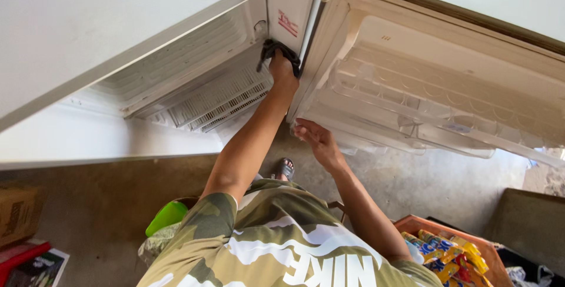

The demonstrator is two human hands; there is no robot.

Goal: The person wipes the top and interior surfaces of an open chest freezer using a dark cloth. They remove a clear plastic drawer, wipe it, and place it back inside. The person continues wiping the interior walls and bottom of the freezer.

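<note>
Your left hand (282,68) grips a dark cloth (276,48) pressed against the inner side wall of the refrigerator (194,57), beside the wire shelf (220,100). Your right hand (315,140), fingers loosely spread, steadies the open door (424,93). Keep the cloth flat; wipe along the door-side edge.

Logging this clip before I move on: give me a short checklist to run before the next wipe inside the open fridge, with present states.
1. Dark cloth gripped in left hand: ok.
2. Cloth against the fridge's inner wall: ok.
3. Right hand steadying the open door: ok, fingers on its lower edge.
4. Door shelves emptied: ok.
5. Wire rack free of items: ok.
6. Wall wiped clean: cannot tell.
</note>
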